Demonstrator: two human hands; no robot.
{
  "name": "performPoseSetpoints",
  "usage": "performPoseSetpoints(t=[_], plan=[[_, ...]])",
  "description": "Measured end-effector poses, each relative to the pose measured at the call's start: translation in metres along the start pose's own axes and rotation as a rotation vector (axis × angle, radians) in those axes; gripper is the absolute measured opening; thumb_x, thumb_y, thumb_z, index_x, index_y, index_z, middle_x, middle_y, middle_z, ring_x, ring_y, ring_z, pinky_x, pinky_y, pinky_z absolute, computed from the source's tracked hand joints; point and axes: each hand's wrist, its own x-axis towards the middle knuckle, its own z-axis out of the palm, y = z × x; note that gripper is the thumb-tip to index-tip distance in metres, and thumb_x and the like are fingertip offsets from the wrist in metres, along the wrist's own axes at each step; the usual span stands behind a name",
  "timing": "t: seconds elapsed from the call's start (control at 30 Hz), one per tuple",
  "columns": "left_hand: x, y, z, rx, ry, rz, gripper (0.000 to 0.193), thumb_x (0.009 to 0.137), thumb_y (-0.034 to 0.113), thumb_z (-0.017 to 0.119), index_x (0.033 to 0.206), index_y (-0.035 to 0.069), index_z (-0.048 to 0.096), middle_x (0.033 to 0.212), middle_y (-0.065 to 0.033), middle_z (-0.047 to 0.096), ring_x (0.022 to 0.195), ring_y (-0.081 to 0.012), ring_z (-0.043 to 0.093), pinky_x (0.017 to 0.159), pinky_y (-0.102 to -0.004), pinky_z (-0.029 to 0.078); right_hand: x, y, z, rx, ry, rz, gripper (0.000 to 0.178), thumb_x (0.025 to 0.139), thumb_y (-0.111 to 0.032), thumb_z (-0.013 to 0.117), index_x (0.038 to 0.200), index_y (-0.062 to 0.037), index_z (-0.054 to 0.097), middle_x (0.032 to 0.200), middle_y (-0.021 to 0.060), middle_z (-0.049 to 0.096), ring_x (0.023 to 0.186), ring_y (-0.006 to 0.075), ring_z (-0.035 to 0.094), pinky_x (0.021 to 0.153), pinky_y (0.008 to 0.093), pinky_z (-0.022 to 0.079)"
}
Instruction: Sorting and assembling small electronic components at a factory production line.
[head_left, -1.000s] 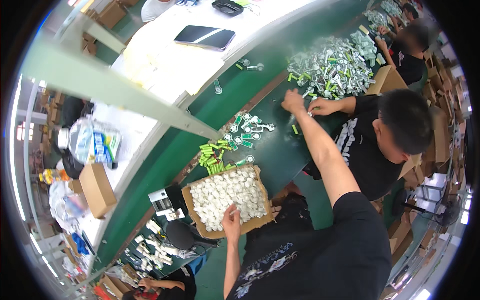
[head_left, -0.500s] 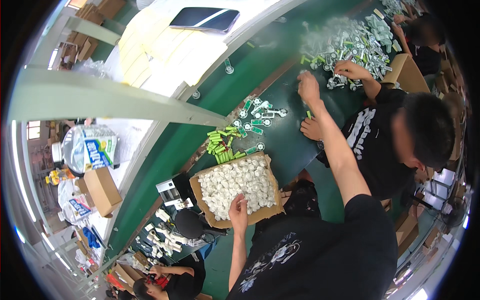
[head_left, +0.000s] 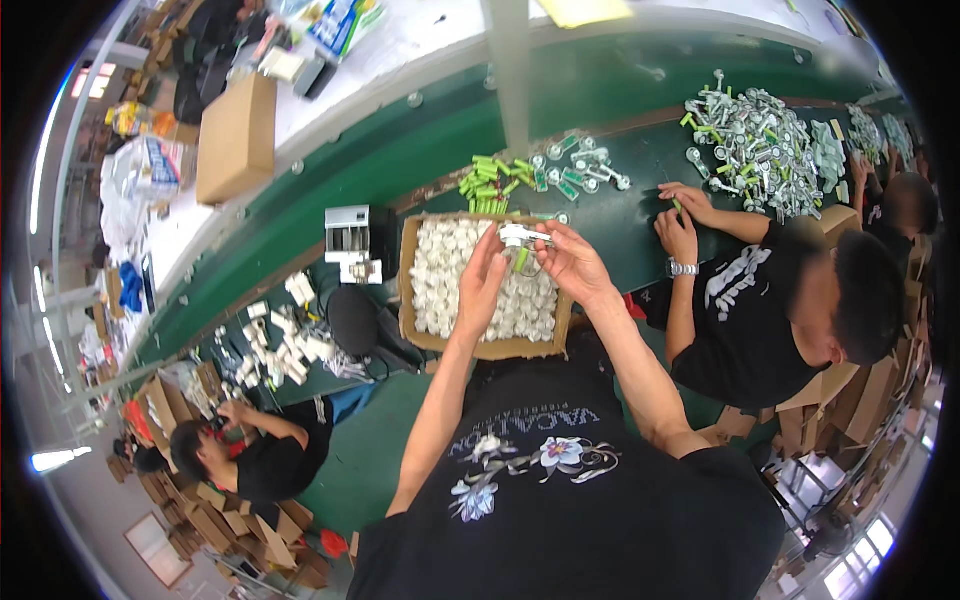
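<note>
Above an open cardboard box [head_left: 408, 300] my two hands meet at a white round-headed part with a narrow arm [head_left: 517, 236]. A small green cylinder [head_left: 522, 260] hangs just under it. My right hand [head_left: 580, 268] pinches the part's arm between thumb and fingers. The fingers of my left hand [head_left: 482, 285] close on the round head from the other side. Many small white wrapped pieces [head_left: 447, 275] fill the box below. Beyond its far edge lie a heap of green cylinders [head_left: 490, 183] and several green circuit boards with white round ends [head_left: 572, 178].
Far right is a large pile of white and green parts [head_left: 755, 140]. A co-worker's hands [head_left: 682, 228] handle a green cylinder beside me. Left of the box stand a silver-and-black device [head_left: 350, 240], a black round object [head_left: 352, 318] and white plastic pieces [head_left: 290, 345]. Another person sits lower left.
My right hand has come back from the right toward the box and now holds the white part. My left hand has lifted from the wrapped pieces to meet it. The view has turned.
</note>
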Motion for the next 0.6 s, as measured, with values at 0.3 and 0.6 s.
performPoseSetpoints(t=[0.3, 0.6], plan=[[-0.033, -0.005, -0.033, -0.048, 0.039, -0.007, 0.039, 0.113, 0.027, 0.063, 0.139, -0.002, 0.061, 0.124, -0.0106, 0.078, 0.096, -0.0111, 0.067, 0.093, -0.0299, 0.056, -0.034, 0.066, 0.019, -0.433, 0.143, 0.297, 0.026, 0.109, -0.02, 0.066, 0.126, -0.0003, 0.068, 0.117, 0.0067, 0.07, 0.099, 0.0239, 0.074, 0.08, 0.0344, 0.062], [-0.049, -0.021, -0.062, -0.143, 0.222, -0.13, 0.051, 0.117, 0.047, 0.046, 0.137, 0.001, 0.059, 0.099, -0.0083, 0.07, 0.068, -0.0128, 0.062, 0.06, -0.0288, 0.055, -0.017, 0.092, -0.053, -2.341, -0.1, -0.224, 0.029, 0.085, -0.018, 0.081, 0.103, 0.0017, 0.069, 0.109, 0.0256, 0.07, 0.095, 0.0446, 0.074, 0.083, 0.0537, 0.061]])
